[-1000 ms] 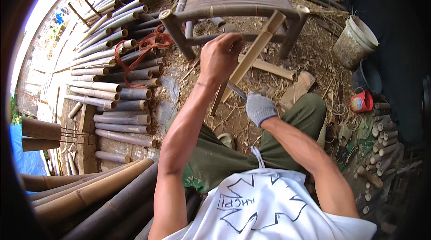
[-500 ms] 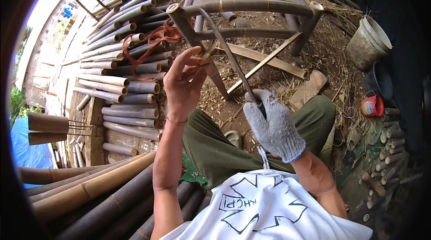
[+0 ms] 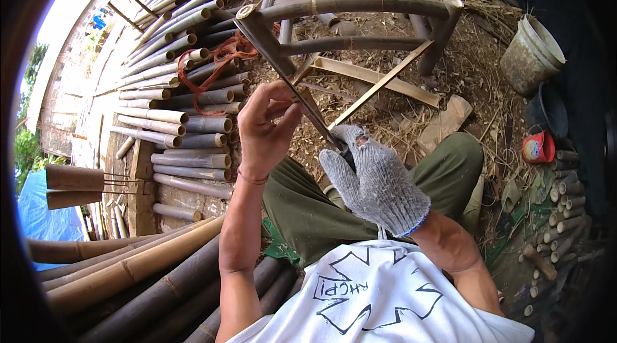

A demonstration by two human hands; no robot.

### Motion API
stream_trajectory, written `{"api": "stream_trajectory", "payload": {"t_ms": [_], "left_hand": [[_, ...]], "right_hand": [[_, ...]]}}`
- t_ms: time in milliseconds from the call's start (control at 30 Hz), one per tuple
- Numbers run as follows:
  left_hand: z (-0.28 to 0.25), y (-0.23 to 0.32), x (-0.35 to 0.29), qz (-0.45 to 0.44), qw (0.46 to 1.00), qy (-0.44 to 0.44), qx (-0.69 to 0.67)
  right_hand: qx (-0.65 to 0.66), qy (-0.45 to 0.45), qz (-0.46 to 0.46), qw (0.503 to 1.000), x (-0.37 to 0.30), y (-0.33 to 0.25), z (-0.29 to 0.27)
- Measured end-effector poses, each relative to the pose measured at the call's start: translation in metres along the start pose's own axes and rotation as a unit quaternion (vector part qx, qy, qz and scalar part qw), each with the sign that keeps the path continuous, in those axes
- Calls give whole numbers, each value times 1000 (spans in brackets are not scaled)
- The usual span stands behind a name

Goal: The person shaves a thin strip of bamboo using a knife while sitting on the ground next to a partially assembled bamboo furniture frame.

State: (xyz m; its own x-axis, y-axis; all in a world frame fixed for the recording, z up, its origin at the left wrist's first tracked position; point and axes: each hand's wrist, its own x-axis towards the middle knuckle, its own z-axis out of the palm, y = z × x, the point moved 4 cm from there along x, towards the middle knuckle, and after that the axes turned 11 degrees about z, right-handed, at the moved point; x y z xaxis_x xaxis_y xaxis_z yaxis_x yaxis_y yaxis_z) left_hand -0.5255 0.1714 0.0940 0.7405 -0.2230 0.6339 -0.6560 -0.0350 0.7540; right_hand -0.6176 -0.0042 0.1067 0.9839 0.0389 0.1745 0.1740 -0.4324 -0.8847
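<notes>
My left hand (image 3: pixel 267 128), bare with a cord at the wrist, pinches a short piece of bamboo (image 3: pixel 304 73) between thumb and fingers. My right hand (image 3: pixel 379 182) wears a grey knitted glove and is closed round the dark handle of a long, narrow knife (image 3: pixel 315 118). The blade slants up and left, close past the left fingertips. Whether its edge touches the bamboo piece I cannot tell. Beyond both hands stands a bamboo bench (image 3: pixel 350 6) with a slatted top. Pale split bamboo strips (image 3: pixel 382 86) lie crossed, one leaning on the bench leg.
Stacked bamboo poles (image 3: pixel 193 162) fill the left side, with orange twine (image 3: pixel 222 60) over them. Thick poles (image 3: pixel 138 269) lie by my left elbow. At right are a dirty white bucket (image 3: pixel 530 54), a red tub (image 3: pixel 538 148) and short bamboo cuttings (image 3: pixel 565 214). A wood block (image 3: pixel 445 126) lies ahead.
My right hand has moved left and slightly down, bringing the knife blade from the right across to my left fingers. The left hand has shifted only slightly, still pinching the bamboo piece.
</notes>
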Motion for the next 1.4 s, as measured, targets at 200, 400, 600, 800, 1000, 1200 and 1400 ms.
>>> {"api": "stream_trajectory", "payload": {"t_ms": [200, 400, 600, 800, 1000, 1200, 1400], "left_hand": [[-2, 10, 2, -40, 996, -28, 77], [-8, 99, 97, 118, 935, -14, 333], [10, -21, 170, 264, 841, -155, 447], [1, -61, 145, -44, 894, -229, 382], [13, -42, 180, 15, 863, -249, 439], [36, -141, 120, -98, 875, -263, 395], [103, -132, 78, -64, 975, -177, -122]], "right_hand": [[-7, -14, 12, 1000, 3, 1, 0], [-55, 5, 21, 998, 19, 10, -10], [-76, -91, 93, 989, 24, -1, -2], [-75, -78, 83, 991, 18, 22, 2], [-56, -95, 136, 984, 29, 14, -19], [-152, -108, 167, 968, 0, 61, -5], [15, -63, 353, 933, -20, 136, -19]]}}
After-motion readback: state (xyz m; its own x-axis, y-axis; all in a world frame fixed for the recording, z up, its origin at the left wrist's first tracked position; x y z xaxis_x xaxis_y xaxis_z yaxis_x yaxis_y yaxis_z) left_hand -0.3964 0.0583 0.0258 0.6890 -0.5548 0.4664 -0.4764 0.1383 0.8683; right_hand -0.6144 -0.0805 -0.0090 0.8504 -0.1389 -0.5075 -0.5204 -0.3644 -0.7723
